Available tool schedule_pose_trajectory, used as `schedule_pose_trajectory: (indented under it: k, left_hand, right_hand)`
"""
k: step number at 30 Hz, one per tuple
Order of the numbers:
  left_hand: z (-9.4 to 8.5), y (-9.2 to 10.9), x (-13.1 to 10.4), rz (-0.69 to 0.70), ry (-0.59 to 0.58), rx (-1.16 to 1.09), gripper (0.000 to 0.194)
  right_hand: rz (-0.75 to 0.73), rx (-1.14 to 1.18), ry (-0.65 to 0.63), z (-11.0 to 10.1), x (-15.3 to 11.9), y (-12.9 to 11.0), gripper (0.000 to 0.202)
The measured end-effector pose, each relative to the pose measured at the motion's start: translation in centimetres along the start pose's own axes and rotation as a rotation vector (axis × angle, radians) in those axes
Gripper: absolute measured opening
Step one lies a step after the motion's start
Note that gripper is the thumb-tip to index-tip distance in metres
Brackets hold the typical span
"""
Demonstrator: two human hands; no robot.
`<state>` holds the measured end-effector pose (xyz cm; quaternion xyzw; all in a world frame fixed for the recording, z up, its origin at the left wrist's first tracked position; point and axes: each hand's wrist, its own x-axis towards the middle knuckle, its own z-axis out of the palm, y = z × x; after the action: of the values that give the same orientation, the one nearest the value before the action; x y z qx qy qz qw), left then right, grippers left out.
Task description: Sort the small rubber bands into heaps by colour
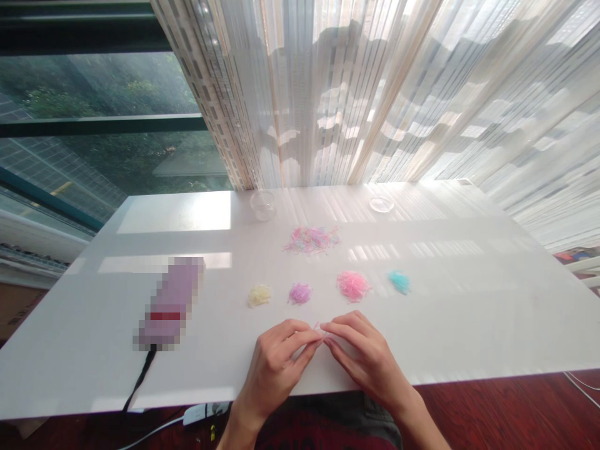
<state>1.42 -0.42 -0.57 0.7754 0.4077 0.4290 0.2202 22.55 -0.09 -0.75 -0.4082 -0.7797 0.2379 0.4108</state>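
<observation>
My left hand (284, 362) and my right hand (363, 350) meet fingertip to fingertip above the front edge of the white table. Between them is a small thin pink piece (316, 325), pinched in my left fingers; my right thumb and forefinger are closed beside it, and what they hold is too small to make out. Just beyond my hands lie four small piles: yellow (259, 295), purple (300, 293), pink (353, 285) and teal (399, 282). A larger mixed-colour pile (312, 239) spreads out behind them.
A clear round container (263, 206) stands at the back of the table (469, 312), with a clear shallow dish or lid (381, 204) to its right. On the left lies a blurred purple object (173, 300) with a black strap. Striped curtains hang behind.
</observation>
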Motion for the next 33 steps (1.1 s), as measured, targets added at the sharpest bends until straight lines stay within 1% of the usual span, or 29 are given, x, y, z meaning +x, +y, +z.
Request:
schedule_pose_trajectory:
  k: [11,23,33]
  left_hand:
    - [0.02,0.15,0.06,-0.035,0.023,0.025,0.014]
    - [0.02,0.28,0.22,-0.042,0.024,0.04,0.012]
    - [0.01,0.19,0.15,-0.046,0.029,0.052,0.013]
  right_hand:
    - [0.008,0.008,-0.001,0.2,-0.03,0.19,0.019]
    - [0.034,0.033,0.032,0.06,-0.08,-0.03,0.017]
    - [0.015,0.062,0.057,-0.05,0.03,-0.05,0.017]
